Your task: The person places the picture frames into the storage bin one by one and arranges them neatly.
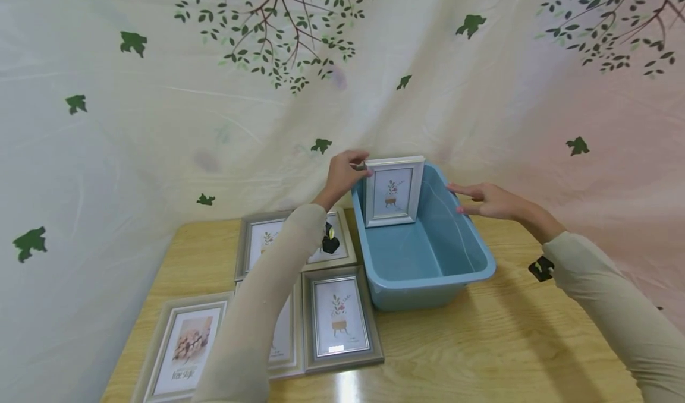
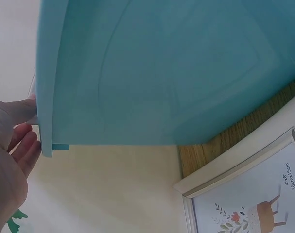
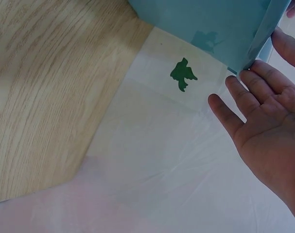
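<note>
A silver-edged picture frame (image 1: 392,192) with a potted-plant print stands upright, slightly tilted, inside the far end of a blue plastic basin (image 1: 428,283). My left hand (image 1: 345,174) pinches its upper left corner beside the basin's rim. In the left wrist view the basin wall (image 2: 162,73) hides most of that frame, and the left hand (image 2: 11,145) shows at the rim. On the other side my right hand (image 1: 489,201) touches the basin's right rim with fairly straight fingers. Its palm (image 3: 278,121) faces the camera in the right wrist view.
Several picture frames lie face up left of the basin, among them a grey one (image 1: 342,320) and one with a brown photo (image 1: 184,355). My left sleeve (image 1: 262,308) covers part of them. A wooden table (image 1: 481,355) carries everything; a leaf-patterned cloth (image 1: 257,123) hangs behind.
</note>
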`<state>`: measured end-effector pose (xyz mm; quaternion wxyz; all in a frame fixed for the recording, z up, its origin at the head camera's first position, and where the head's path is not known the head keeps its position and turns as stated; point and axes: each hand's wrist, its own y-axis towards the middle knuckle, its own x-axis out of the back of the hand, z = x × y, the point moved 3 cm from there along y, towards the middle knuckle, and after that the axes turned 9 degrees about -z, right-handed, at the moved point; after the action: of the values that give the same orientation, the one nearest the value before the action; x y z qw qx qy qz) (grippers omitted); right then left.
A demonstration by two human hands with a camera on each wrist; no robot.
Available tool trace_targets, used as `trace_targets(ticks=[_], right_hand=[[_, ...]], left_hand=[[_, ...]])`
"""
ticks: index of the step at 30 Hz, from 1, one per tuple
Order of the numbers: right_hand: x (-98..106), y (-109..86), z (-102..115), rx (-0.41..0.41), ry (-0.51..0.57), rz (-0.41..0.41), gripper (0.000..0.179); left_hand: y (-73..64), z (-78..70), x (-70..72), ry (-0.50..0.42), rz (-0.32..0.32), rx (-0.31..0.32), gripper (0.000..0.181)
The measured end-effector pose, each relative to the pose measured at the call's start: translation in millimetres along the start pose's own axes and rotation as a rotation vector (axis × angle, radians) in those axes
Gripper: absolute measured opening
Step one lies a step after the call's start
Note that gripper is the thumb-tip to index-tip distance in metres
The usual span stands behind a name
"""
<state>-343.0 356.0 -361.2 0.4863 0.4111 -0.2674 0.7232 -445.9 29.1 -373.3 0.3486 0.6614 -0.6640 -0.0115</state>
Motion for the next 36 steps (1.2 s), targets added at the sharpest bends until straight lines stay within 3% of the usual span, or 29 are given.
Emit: trace_targets(ticks=[8,17,24,30,36], right_hand=[[-0.8,-0.1,-0.3,0.006,0.001,0.004,0.068],[-1.5,-0.1,3.2,-0.005,-0.009,0.001,0.068],[-1.9,-0.6,5.1,0.006,-0.044,-0.026,0.068],[-4.6,-1.8,4.3,0.038,-0.077,-0.054,0.068],[-5.2,-2.6,2.8,0.048,-0.098,-0.069,0.069]], left_hand=[[-3.7,-2.9,9.3,0.019,-0.014,-0.008,0.048],[-16.4,12.3,39.7,-0.010,-0.031,0.021,0.047],[-29.0,40.4,80.3,0.027,-0.062,0.050,0.044],[-47.8,68.2,121.5,0.117,-0.110,0.093,0.039],[-69.4,92.3,160.4,0.215,-0.086,0.149,0.041]])
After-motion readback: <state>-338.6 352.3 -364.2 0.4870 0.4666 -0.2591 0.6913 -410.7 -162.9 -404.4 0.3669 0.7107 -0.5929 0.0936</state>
